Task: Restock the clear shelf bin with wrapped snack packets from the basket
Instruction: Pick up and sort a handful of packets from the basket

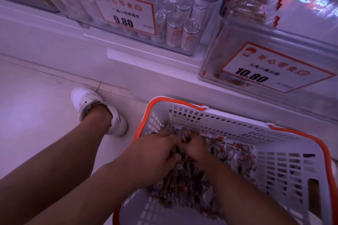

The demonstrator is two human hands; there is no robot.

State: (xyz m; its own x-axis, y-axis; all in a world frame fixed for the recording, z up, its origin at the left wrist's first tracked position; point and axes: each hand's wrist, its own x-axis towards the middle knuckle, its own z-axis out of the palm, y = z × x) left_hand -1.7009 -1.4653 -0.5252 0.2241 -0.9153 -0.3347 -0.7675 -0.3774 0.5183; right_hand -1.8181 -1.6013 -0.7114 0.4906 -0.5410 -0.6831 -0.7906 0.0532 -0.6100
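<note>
While the basket [285, 151] stood on the floor below the shelf, both hands were down in its heap of packets [184, 179]. The left hand [155, 153] and right hand [194, 147] met fingertip to fingertip, fingers curled around a bunch of packets. The bin [265, 56], price card 10.80, sat on the shelf above.

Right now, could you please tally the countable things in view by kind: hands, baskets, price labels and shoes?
Hands: 2, left hand and right hand, both gathering packets
Baskets: 1, basket
Price labels: 2, 9.80 label and 10.80 label
Shoes: 1, white shoe
Total: 6
</note>
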